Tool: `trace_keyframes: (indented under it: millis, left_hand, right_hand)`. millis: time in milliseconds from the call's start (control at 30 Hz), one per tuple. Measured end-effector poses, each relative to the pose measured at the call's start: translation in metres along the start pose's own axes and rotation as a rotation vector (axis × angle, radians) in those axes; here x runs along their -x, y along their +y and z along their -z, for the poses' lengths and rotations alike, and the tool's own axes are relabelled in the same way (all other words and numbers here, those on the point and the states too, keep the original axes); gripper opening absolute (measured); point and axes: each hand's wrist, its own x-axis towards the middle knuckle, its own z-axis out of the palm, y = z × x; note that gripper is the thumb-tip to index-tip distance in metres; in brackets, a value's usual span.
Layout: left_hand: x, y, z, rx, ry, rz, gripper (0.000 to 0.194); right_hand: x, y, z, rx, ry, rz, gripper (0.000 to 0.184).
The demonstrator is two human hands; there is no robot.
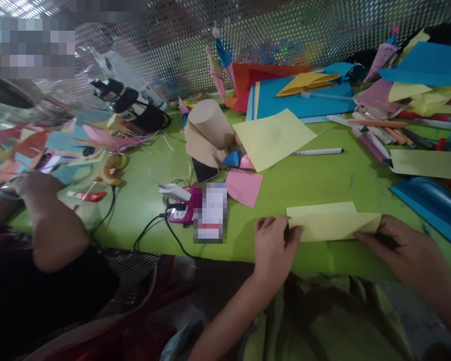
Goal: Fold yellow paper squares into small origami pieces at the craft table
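Note:
Between my two hands, just above the near edge of the green table (270,198), is a strip of pale yellow paper (323,228). My left hand (276,240) pinches its left end between thumb and fingers. At the right end, my right hand (402,240) grips the paper the same way. Another pale yellow paper edge (323,209) shows behind the strip; whether it is the same sheet I cannot tell. Beyond my left hand lie a pink paper piece (244,186) and a larger yellow sheet (276,138).
A phone (212,210) rests by a purple power strip (186,205) with black cables. Behind stand a brown paper roll (210,120) and a blue paper stack (304,103). Pens (379,133) and a blue folded sheet (432,205) are at right. A co-worker's arm (56,225) is at left.

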Motion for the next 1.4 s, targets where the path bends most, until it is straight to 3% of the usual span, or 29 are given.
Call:
trace_keyframes:
  millis: [133,200,333,400,633,833,1400]
  left_hand:
    - [-0.004,0.001,-0.007,-0.061,0.051,0.028,0.020]
    - [-0.003,0.003,-0.008,-0.074,0.060,0.049,0.023]
    - [-0.001,0.005,-0.008,-0.055,0.067,0.102,0.035]
    - [-0.001,0.006,-0.008,-0.051,0.061,0.120,0.045]
    - [-0.004,0.008,-0.005,-0.074,0.035,0.103,0.041]
    - [-0.003,0.009,-0.005,-0.082,0.034,0.084,0.032]
    - [-0.012,0.010,-0.001,-0.113,-0.041,0.128,0.032]
  right_hand:
    - [0.001,-0.001,-0.005,0.039,0.122,-0.044,0.040]
    - [0.001,0.000,-0.004,0.081,0.169,0.061,0.034]
    - [-0.001,0.003,-0.001,0.128,0.062,0.337,0.029]
    - [0.000,0.006,-0.001,0.166,0.051,0.380,0.030]
    - [0.004,0.020,-0.006,0.123,-0.026,0.282,0.040]
    - [0.002,0.018,-0.003,0.019,-0.109,0.164,0.048]
    - [0.004,0.019,-0.005,0.090,-0.119,0.209,0.056]
